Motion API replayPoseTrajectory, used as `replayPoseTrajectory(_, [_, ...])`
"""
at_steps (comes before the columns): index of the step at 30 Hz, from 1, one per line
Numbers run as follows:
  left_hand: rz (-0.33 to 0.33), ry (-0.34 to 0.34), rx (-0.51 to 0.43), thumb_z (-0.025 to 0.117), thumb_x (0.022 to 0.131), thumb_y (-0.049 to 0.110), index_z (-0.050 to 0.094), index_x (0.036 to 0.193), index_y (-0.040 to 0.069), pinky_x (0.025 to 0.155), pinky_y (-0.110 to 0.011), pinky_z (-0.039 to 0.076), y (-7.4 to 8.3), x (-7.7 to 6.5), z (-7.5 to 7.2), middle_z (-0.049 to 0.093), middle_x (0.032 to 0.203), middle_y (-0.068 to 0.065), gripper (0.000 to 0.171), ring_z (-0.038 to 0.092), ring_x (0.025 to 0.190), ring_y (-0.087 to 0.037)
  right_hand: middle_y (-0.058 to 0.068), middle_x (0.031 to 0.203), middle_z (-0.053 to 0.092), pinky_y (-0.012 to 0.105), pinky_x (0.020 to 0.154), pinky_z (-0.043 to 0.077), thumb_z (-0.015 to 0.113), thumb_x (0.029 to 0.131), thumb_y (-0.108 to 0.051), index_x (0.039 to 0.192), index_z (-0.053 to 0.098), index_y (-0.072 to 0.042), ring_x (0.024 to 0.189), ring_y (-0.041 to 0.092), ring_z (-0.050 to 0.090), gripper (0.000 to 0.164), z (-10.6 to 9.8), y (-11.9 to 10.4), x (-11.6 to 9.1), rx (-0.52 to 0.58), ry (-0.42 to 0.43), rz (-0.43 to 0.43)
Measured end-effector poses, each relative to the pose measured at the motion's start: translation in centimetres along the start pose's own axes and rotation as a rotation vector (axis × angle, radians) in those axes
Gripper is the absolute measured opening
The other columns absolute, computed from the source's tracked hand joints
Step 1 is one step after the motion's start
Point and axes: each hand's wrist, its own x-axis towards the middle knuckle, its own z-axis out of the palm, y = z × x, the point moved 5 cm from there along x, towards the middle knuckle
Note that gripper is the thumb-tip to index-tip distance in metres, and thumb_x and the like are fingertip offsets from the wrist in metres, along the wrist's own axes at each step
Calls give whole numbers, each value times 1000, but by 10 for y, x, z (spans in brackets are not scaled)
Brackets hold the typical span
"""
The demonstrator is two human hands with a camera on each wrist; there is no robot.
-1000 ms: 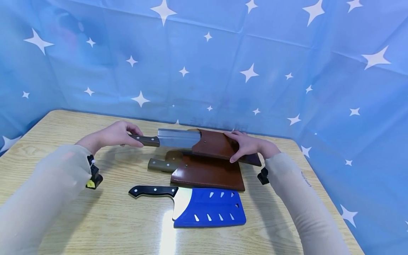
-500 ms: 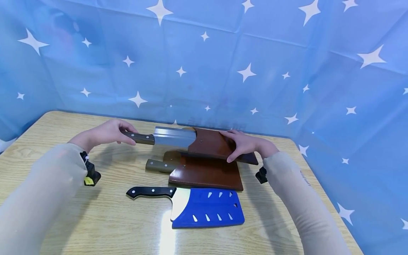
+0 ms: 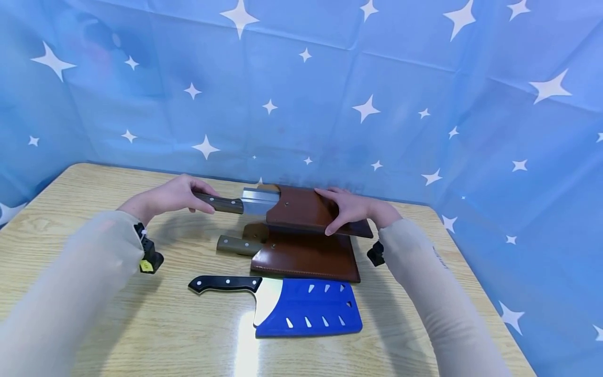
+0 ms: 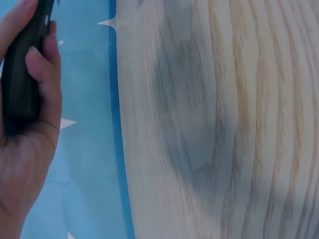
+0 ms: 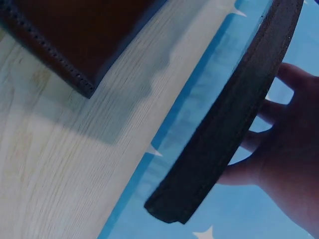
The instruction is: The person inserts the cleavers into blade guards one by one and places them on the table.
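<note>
In the head view my left hand [image 3: 174, 196] grips the dark wooden handle [image 3: 226, 204] of a cleaver, whose steel blade [image 3: 260, 201] runs partly into a brown leather sheath [image 3: 299, 207]. My right hand [image 3: 350, 209] holds that sheath near its far end, thumb on the lower edge. Both are raised above the table. From the right wrist, the dark narrow edge of the sheath [image 5: 219, 124] shows, with several fingers against it. Curled fingers wrap the handle [image 4: 22, 79] in the left wrist view. The inserted part of the blade is hidden.
Below the held sheath, a second brown sheath [image 3: 306, 259] with an olive-handled knife [image 3: 235, 244] lies on the wooden table [image 3: 155, 314]. Nearer me lies a black-handled cleaver [image 3: 226, 283] in a blue slotted cover [image 3: 311, 309]. A blue starred cloth [image 3: 301, 94] hangs behind.
The sheath and my right hand have shifted left, covering more of the blade. My left hand went slightly left, then right with the handle. Less steel shows now.
</note>
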Motion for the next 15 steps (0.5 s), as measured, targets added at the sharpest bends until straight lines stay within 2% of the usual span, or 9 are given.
replayPoseTrajectory(4, [-4, 2, -9, 77, 74, 32, 62, 118, 9, 74, -36, 50, 3, 5, 5, 60, 115, -11, 51, 56, 80, -19, 15, 156, 3, 60, 109, 20, 77, 69, -44, 151, 7, -25, 143, 38, 5, 110, 0, -6, 4, -2, 1, -11])
replayPoseTrajectory(9, [30, -11, -43, 77, 74, 29, 64, 115, 7, 68, -33, 50, 12, 12, 12, 64, 105, -8, 48, 54, 75, -14, 14, 156, 4, 63, 108, 18, 77, 69, -44, 151, 7, -25, 143, 39, 3, 109, 0, -19, 10, -28, 3, -37])
replayPoseTrajectory(15, [48, -1, -63, 77, 75, 26, 65, 114, 7, 65, -31, 49, 19, 15, 13, 65, 99, -8, 45, 54, 73, -14, 13, 157, 5, 62, 109, 18, 77, 68, -43, 151, 8, -26, 143, 39, 2, 109, -4, -28, 13, -52, 19, -36])
